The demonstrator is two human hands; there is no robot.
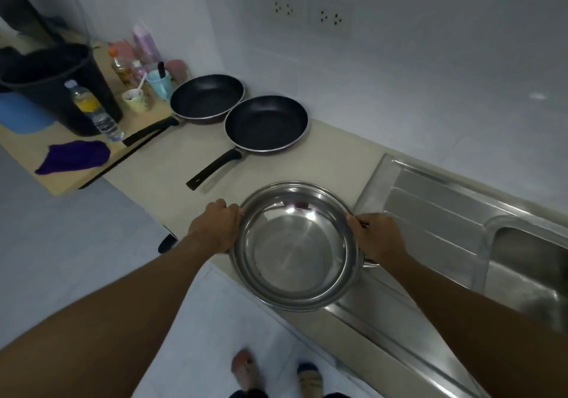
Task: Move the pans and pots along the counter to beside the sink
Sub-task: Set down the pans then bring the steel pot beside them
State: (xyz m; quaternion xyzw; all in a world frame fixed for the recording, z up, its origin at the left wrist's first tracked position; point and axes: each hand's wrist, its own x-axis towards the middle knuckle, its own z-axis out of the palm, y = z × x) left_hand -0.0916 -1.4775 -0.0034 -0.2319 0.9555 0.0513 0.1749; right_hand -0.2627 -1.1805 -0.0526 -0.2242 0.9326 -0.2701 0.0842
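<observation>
Left hand (216,224) and right hand (373,236) both clamped on steel pot (295,253) rims, sink (522,262) just right of right hand, two black frying pans (266,124) beyond left hand

Steel pot (296,245) on counter (159,179) left of sink (528,262), two pans (266,124) behind

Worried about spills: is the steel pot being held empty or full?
Empty: the steel pot shows a bare, shiny bottom, gripped by left hand and right hand.
</observation>
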